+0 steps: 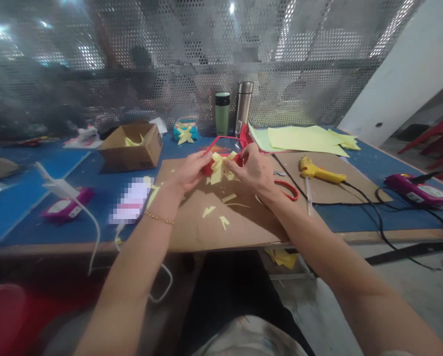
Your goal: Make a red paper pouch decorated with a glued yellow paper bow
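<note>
Over a cardboard sheet (192, 232), my left hand (194, 170) grips the left side of a small red box with a clear window (221, 140). A pale yellow bow (218, 165) sits on the box's near side. My right hand (256, 168) is closed at the box's right side, with its thumb on the bow; some of its fingers are hidden behind. Yellow scraps (224, 222) lie on the cardboard below. Beside my right wrist are red-handled scissors (288, 190), partly covered by the arm.
A yellow glue gun (323, 174) with a black cord rests at the right. Yellow sheets (305, 138) lie behind it. A cardboard box (132, 153), phone (131, 200) and white cable are on the left. A green tumbler (222, 113) and steel flask (243, 106) stand at the back.
</note>
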The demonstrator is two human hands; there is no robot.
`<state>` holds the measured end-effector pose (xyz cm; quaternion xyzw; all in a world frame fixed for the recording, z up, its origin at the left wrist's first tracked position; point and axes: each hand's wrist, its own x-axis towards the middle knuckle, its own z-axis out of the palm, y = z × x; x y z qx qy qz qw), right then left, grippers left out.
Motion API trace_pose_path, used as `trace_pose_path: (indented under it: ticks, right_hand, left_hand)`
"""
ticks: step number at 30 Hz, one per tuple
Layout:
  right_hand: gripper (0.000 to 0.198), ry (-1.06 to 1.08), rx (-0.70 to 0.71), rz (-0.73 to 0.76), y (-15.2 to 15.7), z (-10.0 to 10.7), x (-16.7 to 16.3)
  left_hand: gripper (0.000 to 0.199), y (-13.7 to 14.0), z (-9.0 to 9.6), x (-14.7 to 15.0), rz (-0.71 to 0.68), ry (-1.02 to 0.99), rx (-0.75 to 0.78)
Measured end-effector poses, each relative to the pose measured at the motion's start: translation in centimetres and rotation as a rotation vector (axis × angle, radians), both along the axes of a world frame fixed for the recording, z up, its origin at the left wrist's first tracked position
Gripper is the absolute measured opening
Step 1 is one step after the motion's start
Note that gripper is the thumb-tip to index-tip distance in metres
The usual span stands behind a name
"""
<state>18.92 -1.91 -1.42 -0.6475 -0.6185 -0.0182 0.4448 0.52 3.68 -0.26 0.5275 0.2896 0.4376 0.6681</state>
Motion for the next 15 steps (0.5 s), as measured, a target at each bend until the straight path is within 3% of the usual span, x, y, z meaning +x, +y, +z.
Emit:
trace_pose_path:
  ticks: [9, 15]
  right_hand:
    - [0.037, 0.127, 0.135, 0.100, 0.7, -0.2, 1.4]
    - [0.026, 0.202, 0.196, 0.160, 0.9, 0.0, 1.9]
  left_hand:
    - [0.009, 1.0, -0.2, -0.6, 0.103, 0.016, -0.062]
    - [0.014, 1.6, -0.6, -0.8, 0.259, 0.028, -0.127]
